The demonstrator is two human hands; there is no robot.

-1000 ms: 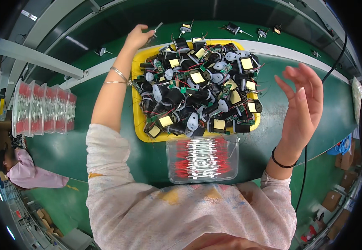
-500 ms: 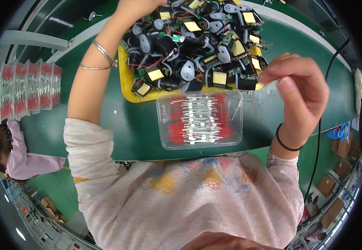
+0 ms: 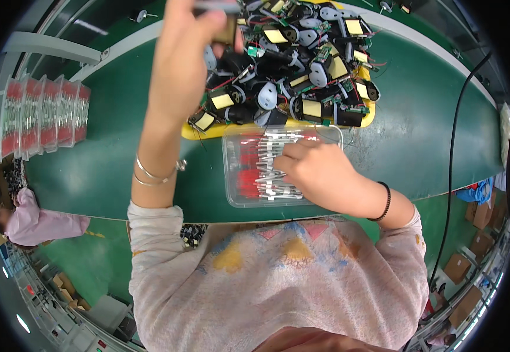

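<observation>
Quite slim red-and-white sticks, packed in clear box.

Readable text, numbers, signs: none. Pale yellow square pads on black rounded assemblies: no characters resolved. Clear rectangular plastic box: no legible marking. Print on light speckled fabric shirt: coloured shapes only. Brown cardboard boxes: too small to read.

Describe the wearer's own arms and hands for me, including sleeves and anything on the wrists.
Both are bare, with no gloves on the left hand or right hand. The pale, speckled fabric sleeves end short of the wrists. The left wrist has thin silver-coloured metal bangles with a small round charm; the right has a black beaded bracelet.
</observation>
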